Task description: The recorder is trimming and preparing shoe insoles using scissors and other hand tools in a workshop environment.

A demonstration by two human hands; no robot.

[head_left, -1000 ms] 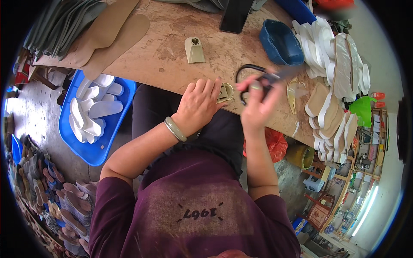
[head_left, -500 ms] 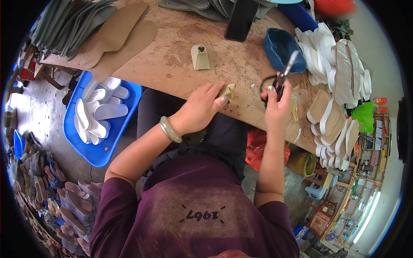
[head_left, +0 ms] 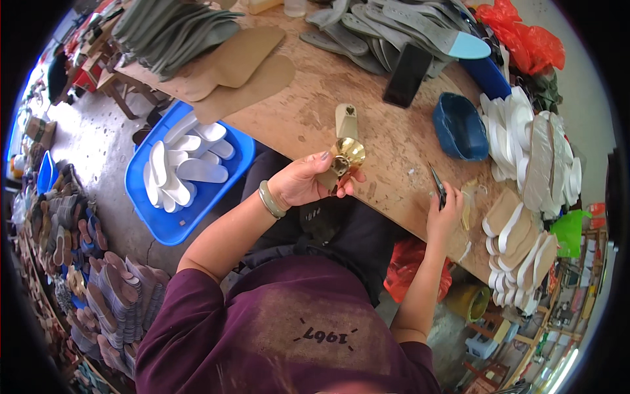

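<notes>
My left hand, a pale bangle at its wrist, is raised over the table's near edge. Its fingers are closed around a shiny gold piece, which looks like a shoe heel with holes in one face. Just beyond it on the table stands a beige shoe heel with a dark heart-shaped opening. To the right, my right hand is low at the table's edge, closed on dark-handled scissors. Their blades point away from me; the fingers hide part of the handles.
A wooden table carries grey soles, brown insole sheets, a phone, a blue bowl, white sole pieces and tan insoles. Left of my legs sits a blue tub of white pieces. A red bag hangs below.
My right hand has lowered the scissors from above the table to its surface. My left hand has lifted, and a shiny gold piece now shows in it. The whole view has shifted.
</notes>
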